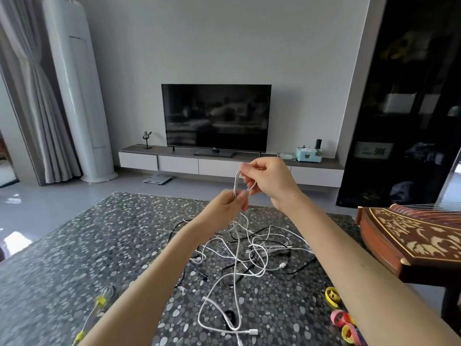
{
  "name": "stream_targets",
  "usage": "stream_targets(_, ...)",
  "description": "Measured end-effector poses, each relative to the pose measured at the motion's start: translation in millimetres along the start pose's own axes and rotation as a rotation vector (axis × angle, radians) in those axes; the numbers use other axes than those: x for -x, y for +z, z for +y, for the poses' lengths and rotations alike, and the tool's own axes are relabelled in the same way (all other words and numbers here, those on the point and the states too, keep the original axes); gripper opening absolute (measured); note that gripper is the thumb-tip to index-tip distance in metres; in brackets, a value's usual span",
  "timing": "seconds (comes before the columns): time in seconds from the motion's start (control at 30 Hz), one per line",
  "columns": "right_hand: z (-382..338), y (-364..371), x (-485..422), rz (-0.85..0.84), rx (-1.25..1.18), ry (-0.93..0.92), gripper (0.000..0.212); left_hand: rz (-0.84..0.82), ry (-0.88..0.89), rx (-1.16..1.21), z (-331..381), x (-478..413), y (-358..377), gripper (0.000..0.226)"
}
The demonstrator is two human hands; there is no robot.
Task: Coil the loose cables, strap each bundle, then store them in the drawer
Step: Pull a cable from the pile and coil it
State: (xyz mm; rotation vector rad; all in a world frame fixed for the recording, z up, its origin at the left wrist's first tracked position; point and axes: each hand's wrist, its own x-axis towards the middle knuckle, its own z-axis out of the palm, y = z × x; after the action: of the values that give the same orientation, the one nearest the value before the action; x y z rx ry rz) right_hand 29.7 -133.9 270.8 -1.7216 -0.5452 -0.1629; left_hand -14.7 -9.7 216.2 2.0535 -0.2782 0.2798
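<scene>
Now the right hand (270, 181) pinches the white cable (235, 182) just above the left hand (224, 207), which pinches it too, slack hanging down to the table (99, 245).

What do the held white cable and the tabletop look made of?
The white cable looks like a matte, slightly fuzzy braided fabric sheath. It could also be soft plastic, since blur leaves that open. The tabletop looks like a polished stone or terrazzo-like slab with a grey pebble pattern and bright glare near its left edge. It may instead be a printed cover.
</scene>
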Motion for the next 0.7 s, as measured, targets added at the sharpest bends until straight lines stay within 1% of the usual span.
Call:
stream_targets(0.07, -2, 2, -1, 0.049, -0.032, -0.003, 0.02, 0.047, 0.022, 0.007, 4, -3, -1, 0.032)
stream_targets(0.13, -6, 5, -3, 0.114, -0.064, -0.02, 0.017, 0.092, 0.021, 0.066, 8, -7, -2, 0.03)
stream_targets(0.2, -8, 8, -2, 0.182, -0.042, -0.065, 0.011, 0.132, 0.002, 0.255, 13, -10, -2, 0.029)
stream_targets(0.23, -8, 10, 0, 0.204, -0.023, -0.084, 0.012, 0.145, -0.013, 0.388, 17, -11, -2, 0.028)
stream_targets(0.27, -5, 12, 4, 0.207, -0.014, -0.08, 0.018, 0.163, -0.028, 0.516, 22, -11, -3, 0.027)
stream_targets(0.33, 3, 16, 16, 0.112, -0.049, 0.018, 0.03, 0.228, -0.052, 0.695, 30, -14, -6, 0.029)
stream_targets(0.43, 20, 23, 43, -0.171, -0.064, 0.16, 0.051, 0.313, -0.055, 0.897, 38, -18, -15, 0.039)
stream_targets(0.47, 26, 23, 53, -0.271, -0.085, 0.196, 0.055, 0.333, -0.054, 0.95, 38, -19, -18, 0.041)
stream_targets(0.5, 30, 23, 61, -0.366, -0.123, 0.224, 0.053, 0.354, -0.052, 0.979, 39, -20, -19, 0.042)
stream_targets(0.53, 34, 23, 69, -0.44, -0.153, 0.245, 0.045, 0.375, -0.05, 0.983, 38, -19, -21, 0.043)
stream_targets(0.57, 39, 21, 76, -0.479, -0.139, 0.249, 0.034, 0.396, -0.045, 0.969, 36, -17, -22, 0.043)
stream_targets(0.63, 47, 16, 88, -0.458, 0.025, 0.215, 0.025, 0.463, -0.022, 0.857, 31, -14, -29, 0.041)
stream_targets(0.7, 58, 3, 98, -0.409, 0.205, 0.147, 0.017, 0.549, -0.005, 0.68, 23, -9, -42, 0.039)
